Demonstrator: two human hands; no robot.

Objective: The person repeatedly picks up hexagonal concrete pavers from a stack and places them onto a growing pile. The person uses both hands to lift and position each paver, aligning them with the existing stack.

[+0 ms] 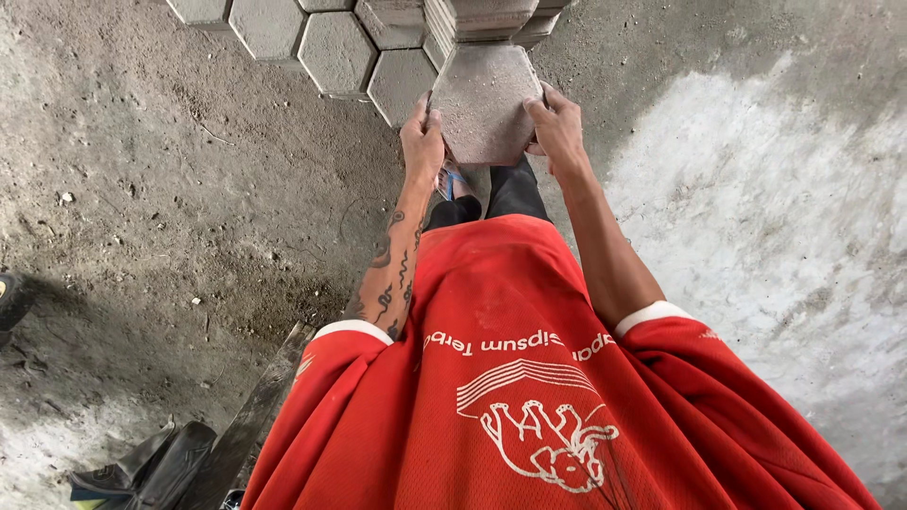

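Fingers of both hands are clamped on a hexagonal paver (484, 102) at top centre: left hand (422, 142) on its left edge, right hand (557, 132) on its right, before stacked pavers (335, 47).

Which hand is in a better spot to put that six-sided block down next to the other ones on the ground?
Probably the left hand. It grips the hexagonal paver on the side nearest the laid hexagonal pavers, which lie to the upper left. The right hand holds the far side, beside bare floor, so it mostly steadies.
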